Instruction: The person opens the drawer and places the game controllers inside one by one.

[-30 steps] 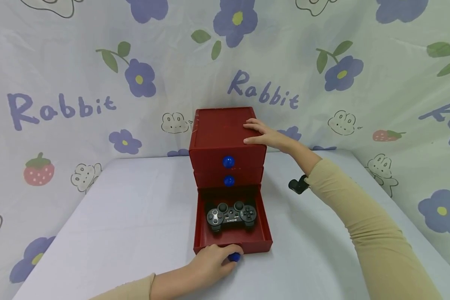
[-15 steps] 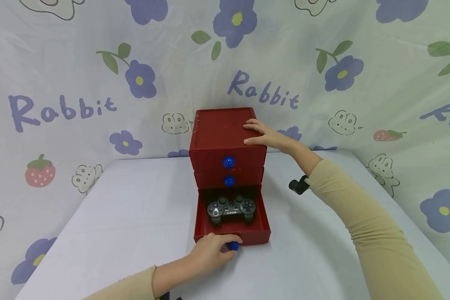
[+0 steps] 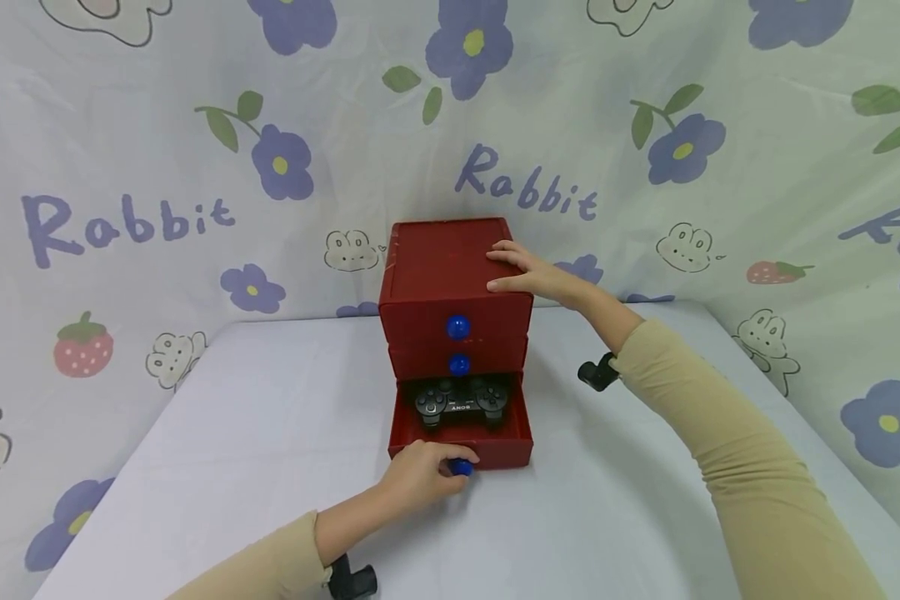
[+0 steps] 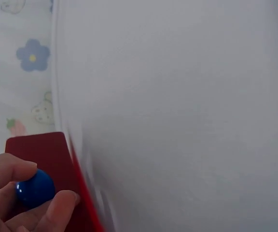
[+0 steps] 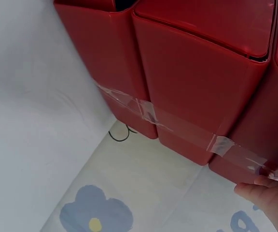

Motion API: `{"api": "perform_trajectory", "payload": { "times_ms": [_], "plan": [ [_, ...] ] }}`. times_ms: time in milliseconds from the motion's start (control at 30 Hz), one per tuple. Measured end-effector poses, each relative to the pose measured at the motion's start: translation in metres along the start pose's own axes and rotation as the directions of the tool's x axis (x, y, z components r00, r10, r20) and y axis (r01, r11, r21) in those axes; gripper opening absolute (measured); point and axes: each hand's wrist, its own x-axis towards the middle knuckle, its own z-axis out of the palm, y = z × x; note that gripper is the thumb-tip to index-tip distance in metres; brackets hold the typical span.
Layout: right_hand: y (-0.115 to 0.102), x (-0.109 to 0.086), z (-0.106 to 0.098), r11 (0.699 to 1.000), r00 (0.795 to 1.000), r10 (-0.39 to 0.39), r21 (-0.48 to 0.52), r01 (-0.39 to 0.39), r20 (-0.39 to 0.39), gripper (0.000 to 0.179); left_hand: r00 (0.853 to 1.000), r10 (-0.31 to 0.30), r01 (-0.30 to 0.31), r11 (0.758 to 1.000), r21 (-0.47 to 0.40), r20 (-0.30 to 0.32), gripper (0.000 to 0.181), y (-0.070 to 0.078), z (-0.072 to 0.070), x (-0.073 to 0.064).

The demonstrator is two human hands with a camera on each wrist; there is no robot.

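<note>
A red cabinet of stacked drawers (image 3: 442,262) stands on the white table. Its bottom drawer (image 3: 506,454) is partly out, and a black game controller (image 3: 461,402) lies inside, its far edge in the shade of the drawer above. My left hand (image 3: 420,473) pinches the blue knob (image 4: 36,188) on that drawer's front between thumb and fingers. On the cabinet's top right edge rests my right hand (image 3: 532,273), fingers spread. In the right wrist view part of that hand (image 5: 269,198) shows against the cabinet's side.
Two upper drawers are closed, each with a blue knob (image 3: 458,327). Clear tape (image 5: 177,128) runs along the cabinet's side. A patterned cloth (image 3: 270,100) hangs behind the white tabletop (image 3: 285,417). Black wrist cameras (image 3: 598,372) sit at both sleeves.
The bottom drawer has slid inward, away from me, with my left hand moving along on its knob. The controller went with it, partly under the upper drawers. My right hand stays put.
</note>
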Motion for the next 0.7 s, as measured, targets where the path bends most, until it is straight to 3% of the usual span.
{"api": "perform_trajectory", "payload": {
  "times_ms": [500,700],
  "plan": [
    [-0.001,0.001,0.001,1.0,1.0,0.008,0.007,-0.008,-0.001,0.066,1.0,-0.004,0.004,1.0,0.014,-0.015,0.024,-0.012,-0.007,0.023],
    [-0.009,-0.005,0.001,1.0,1.0,0.009,0.012,-0.009,0.007,0.066,0.998,-0.055,0.055,0.998,-0.027,-0.015,0.025,-0.015,-0.008,0.035]
  ]
}}
